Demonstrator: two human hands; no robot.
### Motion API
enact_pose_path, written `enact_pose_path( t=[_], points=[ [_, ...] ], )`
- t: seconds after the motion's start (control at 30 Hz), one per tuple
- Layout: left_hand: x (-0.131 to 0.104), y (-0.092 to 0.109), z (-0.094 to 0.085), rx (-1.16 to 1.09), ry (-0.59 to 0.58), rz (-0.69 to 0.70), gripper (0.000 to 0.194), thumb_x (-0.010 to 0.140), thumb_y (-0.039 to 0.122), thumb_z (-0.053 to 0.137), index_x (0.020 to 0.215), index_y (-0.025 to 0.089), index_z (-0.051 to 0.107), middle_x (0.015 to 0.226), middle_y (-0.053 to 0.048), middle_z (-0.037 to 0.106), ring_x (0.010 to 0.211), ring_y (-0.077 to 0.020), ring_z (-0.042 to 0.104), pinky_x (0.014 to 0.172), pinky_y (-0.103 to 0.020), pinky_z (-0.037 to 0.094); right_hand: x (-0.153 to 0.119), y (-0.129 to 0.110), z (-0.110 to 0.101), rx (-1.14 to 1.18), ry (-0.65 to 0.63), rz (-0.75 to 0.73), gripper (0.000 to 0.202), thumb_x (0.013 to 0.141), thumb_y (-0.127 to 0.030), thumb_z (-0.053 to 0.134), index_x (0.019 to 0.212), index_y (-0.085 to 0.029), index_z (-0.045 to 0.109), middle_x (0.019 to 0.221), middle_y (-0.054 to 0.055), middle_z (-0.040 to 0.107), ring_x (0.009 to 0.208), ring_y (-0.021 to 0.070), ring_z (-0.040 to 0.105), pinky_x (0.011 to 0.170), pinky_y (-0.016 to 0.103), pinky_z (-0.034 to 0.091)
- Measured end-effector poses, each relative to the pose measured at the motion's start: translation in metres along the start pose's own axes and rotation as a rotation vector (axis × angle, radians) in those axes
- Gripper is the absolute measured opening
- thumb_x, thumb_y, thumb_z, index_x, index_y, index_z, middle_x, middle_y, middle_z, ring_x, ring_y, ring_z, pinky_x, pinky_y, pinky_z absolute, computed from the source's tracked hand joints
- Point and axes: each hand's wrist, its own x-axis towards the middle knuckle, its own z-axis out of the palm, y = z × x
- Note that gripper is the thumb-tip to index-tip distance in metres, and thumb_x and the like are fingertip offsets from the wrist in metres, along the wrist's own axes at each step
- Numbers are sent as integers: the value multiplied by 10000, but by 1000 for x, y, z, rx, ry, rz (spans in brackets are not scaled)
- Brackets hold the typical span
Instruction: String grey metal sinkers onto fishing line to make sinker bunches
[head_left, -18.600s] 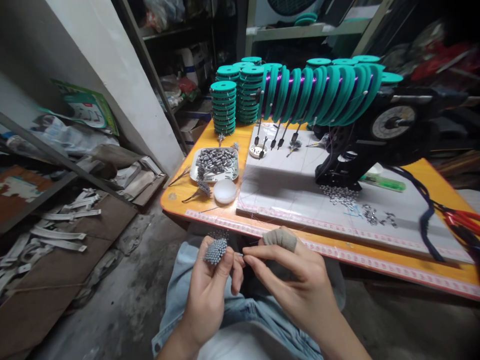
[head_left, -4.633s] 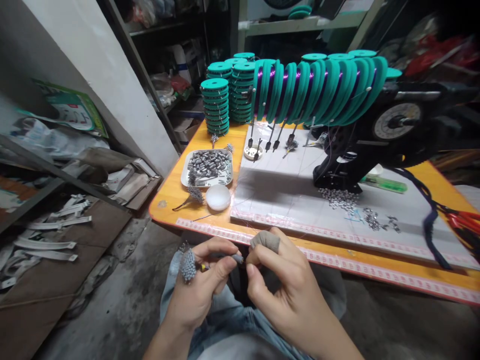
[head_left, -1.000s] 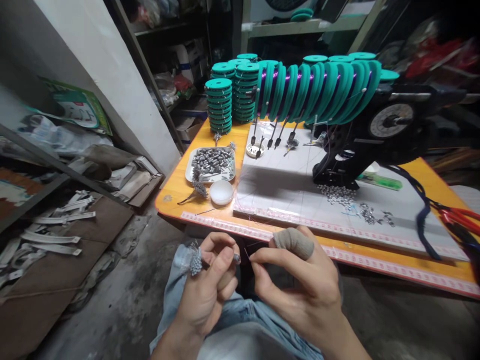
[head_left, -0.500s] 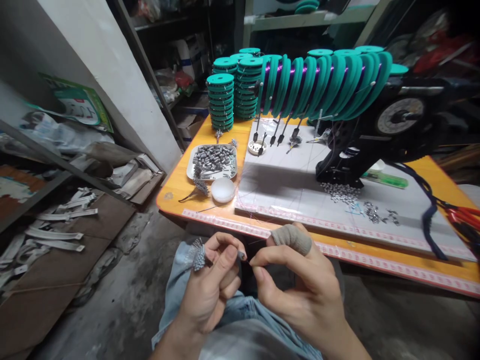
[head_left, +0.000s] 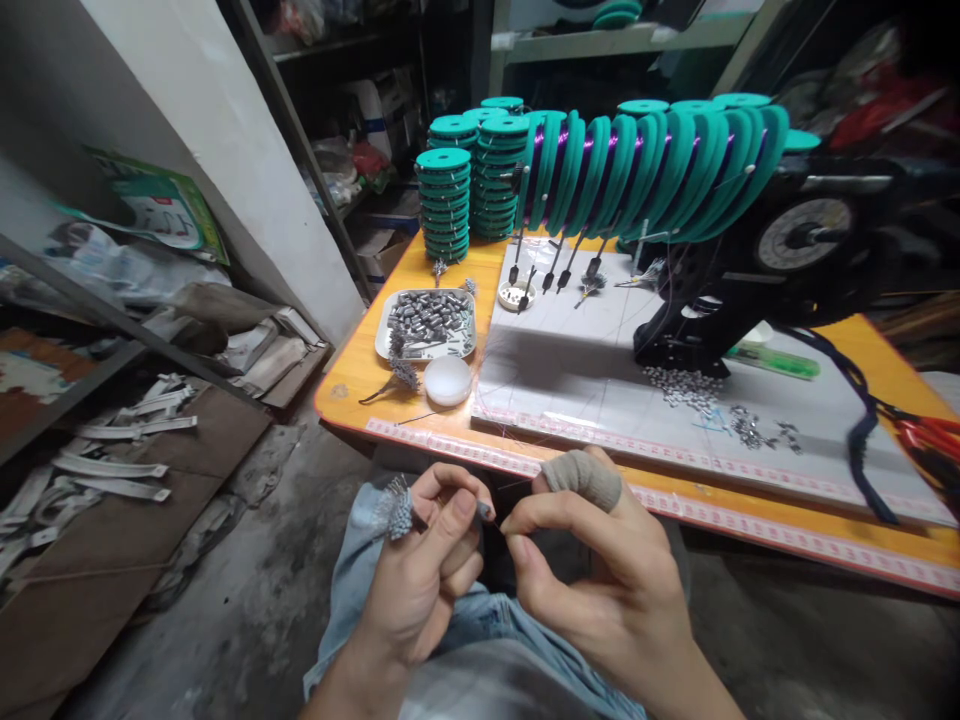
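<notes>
Over my lap, my left hand [head_left: 427, 570] is closed, thumb against the index finger. It pinches a small grey cylinder [head_left: 482, 509] at its fingertips. A bunch of thin wires with blue-grey beads [head_left: 399, 510] sticks out beside its index knuckle. Just to the right, my right hand [head_left: 607, 560] is closed in a pinch, thumb and index finger on a very thin line [head_left: 496, 527] that runs toward the grey cylinder. A grey cloth finger sleeve [head_left: 585, 482] covers one finger of this hand. The fingertips of both hands are close together but apart.
Ahead stands a yellow table [head_left: 349, 375] with a tray [head_left: 380, 345] of grey cylinders, a white round dish [head_left: 448, 381], stacked green spools [head_left: 444, 210] and a spool row [head_left: 645, 175] on a black machine [head_left: 697, 310]. Small metal parts [head_left: 682, 388] and red-handled pliers [head_left: 926, 435] lie right.
The view has shifted very slightly, so the table and spools sit a little further right. Both hands keep almost the same pose and hold.
</notes>
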Motion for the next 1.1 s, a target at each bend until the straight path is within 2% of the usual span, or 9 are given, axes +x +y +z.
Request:
enact_pose_path(
  t=[0.2,0.47,0.57,0.7,0.83,0.9,1.0,1.03,1.1],
  points=[
    [-1,1,3,27,10,22,311,787,357,831,863,173,592,777,41,618,375,48,199,362,-113,151,3,1,2,-76,26,-42,105,874,-88,650,866,-190,674,786,15,571,746,168,516,685,321,422],
    [-2,-4,3,256,138,288,307,795,410,810,848,188,604,617,75,544,357,14,264,378,-139,174,0,0,3,-348,109,-273,215,842,-1,702,1008,-127,760,799,78,681,724,180,531,638,293,491],
    [-3,-7,0,352,160,323,282,824,414,779,869,193,610,531,90,483,358,-12,271,388,-153,187,0,0,3,-357,121,-271,239,861,-19,694,1037,-161,768,791,71,691,711,181,548,622,292,511],
    [-3,-11,-4,394,167,320,277,813,402,789,879,197,616,562,62,556,366,-23,281,386,-162,191,-1,3,4,-314,84,-259,294,897,-20,653,1127,-175,750,818,68,698,717,171,549,633,296,523],
    [-3,-9,-10,418,129,280,255,783,382,817,898,195,687,497,84,465,380,-41,277,389,-172,191,-5,8,3,-255,66,-216,305,913,-36,650,1157,-193,740,859,67,681,777,176,565,643,290,519],
    [-3,-6,-10,490,117,325,185,808,357,793,853,192,725,567,40,552,408,-53,333,396,-184,231,-5,10,2,-233,57,-193,281,902,-41,670,1131,-184,749,868,72,672,797,180,577,644,286,515],
    [-3,2,-8,671,150,455,126,832,260,761,735,186,733,759,-39,677,576,-112,535,507,-208,391,-4,10,1,-203,54,-192,253,883,-34,688,1089,-165,757,855,70,670,788,179,576,662,293,517],
    [-3,5,-8,713,147,460,129,842,245,747,730,185,728,770,-43,676,622,-128,560,542,-214,412,-3,10,1,-197,54,-199,253,881,-29,685,1082,-164,756,851,68,670,780,178,573,662,294,519],
    [-3,8,-10,703,88,354,154,881,283,711,768,179,702,704,-19,618,576,-111,510,509,-205,370,-2,11,2,-180,34,-208,259,887,-22,666,1082,-169,751,855,67,672,772,177,573,656,293,525]
  ],
)
